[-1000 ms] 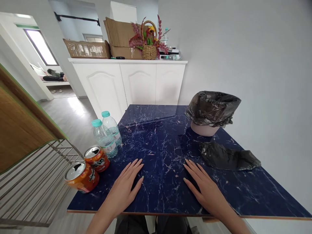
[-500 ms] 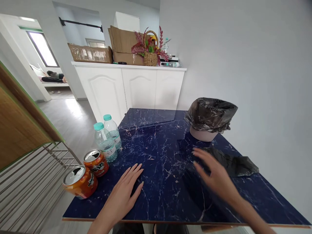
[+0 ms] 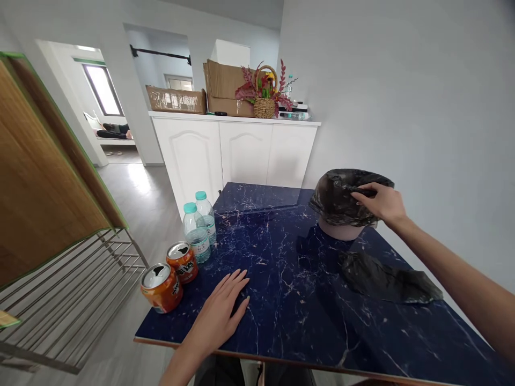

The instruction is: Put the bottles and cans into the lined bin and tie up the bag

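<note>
My right hand [image 3: 380,202] pinches the near rim of a black plastic bag [image 3: 336,201]. That bag lines a small pale bin [image 3: 340,230] at the table's right side and folds over its edge. Flat on the blue marbled table [image 3: 277,289], my left hand [image 3: 221,308] rests with fingers stretched out, holding nothing. Left of it stand two opened orange soda cans [image 3: 163,292]. Behind the cans are two clear water bottles [image 3: 197,238] with teal caps. A second black plastic bag [image 3: 390,279] lies flattened in front of the bin, under my right forearm.
A white cabinet [image 3: 245,155] beyond the table carries cardboard boxes [image 3: 177,100] and a wicker flower basket [image 3: 264,107]. At the left is a metal rack [image 3: 92,289] beside a wooden panel [image 3: 44,171]. Through a doorway, a person [image 3: 115,131] lies on a bed.
My right hand has moved from above the table up to the bin and taken hold of the bag's rim. My left hand stays flat. The view has shifted slightly left.
</note>
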